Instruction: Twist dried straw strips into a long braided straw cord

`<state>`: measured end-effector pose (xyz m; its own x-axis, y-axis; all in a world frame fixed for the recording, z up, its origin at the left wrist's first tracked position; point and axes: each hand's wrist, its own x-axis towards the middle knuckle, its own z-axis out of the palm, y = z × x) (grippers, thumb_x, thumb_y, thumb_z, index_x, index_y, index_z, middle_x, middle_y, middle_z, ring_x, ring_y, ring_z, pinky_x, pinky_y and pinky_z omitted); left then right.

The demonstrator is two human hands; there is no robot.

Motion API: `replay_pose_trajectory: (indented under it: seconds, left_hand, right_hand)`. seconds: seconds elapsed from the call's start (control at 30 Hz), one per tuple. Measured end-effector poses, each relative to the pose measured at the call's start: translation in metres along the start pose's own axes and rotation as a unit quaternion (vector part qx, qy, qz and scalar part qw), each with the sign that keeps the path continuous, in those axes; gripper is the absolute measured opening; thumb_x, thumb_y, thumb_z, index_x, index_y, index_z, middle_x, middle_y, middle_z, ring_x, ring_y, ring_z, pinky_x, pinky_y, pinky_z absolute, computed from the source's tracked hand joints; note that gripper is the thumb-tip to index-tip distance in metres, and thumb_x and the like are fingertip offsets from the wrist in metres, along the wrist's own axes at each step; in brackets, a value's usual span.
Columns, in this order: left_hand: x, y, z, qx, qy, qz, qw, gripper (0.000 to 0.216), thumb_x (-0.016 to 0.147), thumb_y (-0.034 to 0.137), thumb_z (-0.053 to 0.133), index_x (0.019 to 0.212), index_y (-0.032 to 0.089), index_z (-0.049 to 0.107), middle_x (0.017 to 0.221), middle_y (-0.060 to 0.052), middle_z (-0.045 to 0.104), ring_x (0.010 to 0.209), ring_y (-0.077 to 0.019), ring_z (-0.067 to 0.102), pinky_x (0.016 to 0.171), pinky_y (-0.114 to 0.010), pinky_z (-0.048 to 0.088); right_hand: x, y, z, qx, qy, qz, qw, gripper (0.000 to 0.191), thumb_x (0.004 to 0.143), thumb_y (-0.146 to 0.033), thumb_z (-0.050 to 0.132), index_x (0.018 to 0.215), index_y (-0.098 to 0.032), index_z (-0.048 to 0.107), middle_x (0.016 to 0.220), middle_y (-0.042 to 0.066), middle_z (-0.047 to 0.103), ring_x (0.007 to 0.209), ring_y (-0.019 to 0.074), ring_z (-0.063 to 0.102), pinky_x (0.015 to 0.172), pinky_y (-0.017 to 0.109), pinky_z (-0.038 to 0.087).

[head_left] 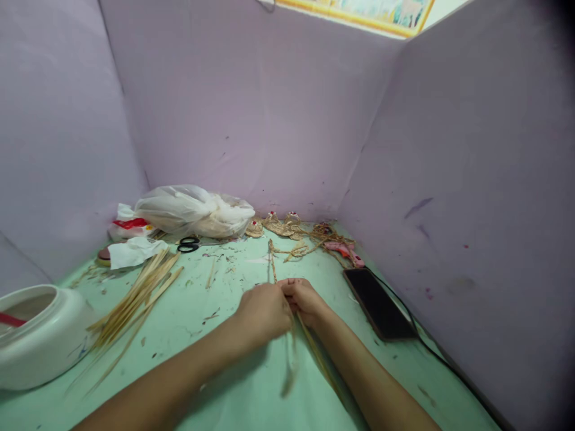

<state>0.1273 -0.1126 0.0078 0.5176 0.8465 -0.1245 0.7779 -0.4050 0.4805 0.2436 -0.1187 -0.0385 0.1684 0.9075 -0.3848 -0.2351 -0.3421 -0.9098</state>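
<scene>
My left hand [264, 312] and right hand [306, 299] are clenched on the straw braid [272, 264], mid-plait; the loose strands [291, 362] behind them want even tension.

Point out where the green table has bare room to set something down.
Free: between the straw sticks and the left hand; a narrower strip between the right hand and the phone. Both hands pinch the straw braid. Crowded: the back edge, with bag, scissors and glue gun.
</scene>
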Motion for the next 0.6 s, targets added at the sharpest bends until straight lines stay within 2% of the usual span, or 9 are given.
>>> replay_pose_trajectory:
  seconds: [0.07, 0.1, 0.17, 0.27, 0.33, 0.37, 0.43, 0.5, 0.6]
  left_hand:
    - [0.013, -0.014, -0.009, -0.034, 0.078, -0.029, 0.996, 0.018, 0.065, 0.026, 0.050, 0.060, 0.013, 0.061, 0.062, -0.010, 0.060, 0.061, -0.0172, 0.055, 0.055, -0.024, 0.035]
    - [0.020, -0.021, -0.011, -0.089, 0.093, -0.048, 0.991, 0.017, 0.065, 0.024, 0.049, 0.061, 0.012, 0.060, 0.060, -0.008, 0.058, 0.054, -0.0139, 0.052, 0.051, -0.023, 0.034]
    - [0.034, -0.031, -0.011, -0.234, 0.013, -0.130, 0.963, 0.013, 0.063, 0.020, 0.049, 0.064, 0.011, 0.059, 0.051, -0.003, 0.053, 0.039, -0.0086, 0.041, 0.042, -0.021, 0.027]
    - [0.047, -0.037, 0.001, -0.414, -0.146, -0.154, 0.885, 0.010, 0.062, 0.014, 0.048, 0.063, 0.009, 0.057, 0.050, -0.002, 0.052, 0.036, -0.0052, 0.038, 0.037, -0.018, 0.023]
    - [0.049, -0.036, 0.008, -0.468, -0.197, -0.146, 0.849, 0.010, 0.063, 0.013, 0.047, 0.060, 0.009, 0.055, 0.050, -0.002, 0.051, 0.037, -0.0046, 0.040, 0.037, -0.016, 0.024]
    - [0.049, -0.035, 0.010, -0.472, -0.201, -0.145, 0.846, 0.010, 0.063, 0.014, 0.047, 0.060, 0.009, 0.055, 0.049, -0.001, 0.050, 0.037, -0.0044, 0.040, 0.036, -0.016, 0.023]
    - [0.049, -0.034, 0.011, -0.437, -0.181, -0.143, 0.869, 0.010, 0.062, 0.015, 0.049, 0.058, 0.009, 0.056, 0.043, 0.002, 0.045, 0.033, -0.0042, 0.035, 0.034, -0.016, 0.021]
    - [0.047, -0.032, 0.011, -0.358, -0.143, -0.141, 0.912, 0.011, 0.061, 0.017, 0.050, 0.054, 0.010, 0.055, 0.038, 0.003, 0.040, 0.030, -0.0049, 0.031, 0.033, -0.018, 0.019]
    - [0.047, -0.029, 0.012, -0.232, -0.090, -0.151, 0.957, 0.014, 0.058, 0.019, 0.051, 0.046, 0.013, 0.049, 0.032, 0.002, 0.038, 0.028, -0.0070, 0.030, 0.033, -0.021, 0.021]
  right_hand:
    - [0.001, -0.003, -0.004, 0.009, -0.039, 0.021, 0.999, 0.003, 0.053, -0.010, 0.050, 0.052, -0.012, 0.051, 0.030, -0.008, 0.033, 0.028, 0.0014, 0.016, 0.032, 0.018, 0.007]
    - [0.002, -0.004, -0.006, 0.013, -0.052, 0.027, 0.998, 0.004, 0.054, -0.009, 0.050, 0.052, -0.012, 0.051, 0.030, -0.008, 0.031, 0.028, 0.0011, 0.014, 0.031, 0.017, 0.005]
    - [0.002, -0.005, -0.009, 0.017, -0.069, 0.031, 0.997, 0.005, 0.056, -0.009, 0.050, 0.052, -0.012, 0.051, 0.029, -0.008, 0.030, 0.028, 0.0009, 0.013, 0.030, 0.017, 0.005]
    - [0.001, -0.007, -0.009, 0.021, -0.092, 0.024, 0.995, 0.007, 0.058, -0.010, 0.051, 0.052, -0.011, 0.052, 0.036, -0.002, 0.045, 0.030, 0.0032, 0.031, 0.031, 0.015, 0.018]
    - [0.000, -0.007, -0.009, 0.018, -0.092, 0.020, 0.995, 0.004, 0.058, -0.010, 0.052, 0.055, -0.011, 0.054, 0.044, 0.000, 0.053, 0.036, 0.0058, 0.042, 0.035, 0.016, 0.027]
    - [0.000, -0.006, -0.008, 0.007, -0.093, 0.017, 0.995, 0.003, 0.058, -0.010, 0.054, 0.056, -0.011, 0.055, 0.046, 0.000, 0.055, 0.038, 0.0062, 0.045, 0.037, 0.016, 0.029]
    - [0.002, -0.004, -0.008, -0.044, -0.095, -0.002, 0.995, 0.002, 0.058, -0.010, 0.056, 0.057, -0.012, 0.056, 0.046, -0.001, 0.056, 0.038, 0.0052, 0.043, 0.039, 0.017, 0.030]
    - [0.005, -0.001, -0.008, -0.125, -0.080, -0.053, 0.987, 0.003, 0.059, -0.011, 0.057, 0.056, -0.012, 0.056, 0.048, -0.001, 0.057, 0.040, 0.0053, 0.043, 0.043, 0.017, 0.032]
    - [0.007, 0.005, -0.008, -0.286, 0.002, -0.156, 0.946, 0.003, 0.060, -0.012, 0.056, 0.059, -0.013, 0.059, 0.056, 0.002, 0.062, 0.052, 0.0092, 0.051, 0.050, 0.018, 0.035]
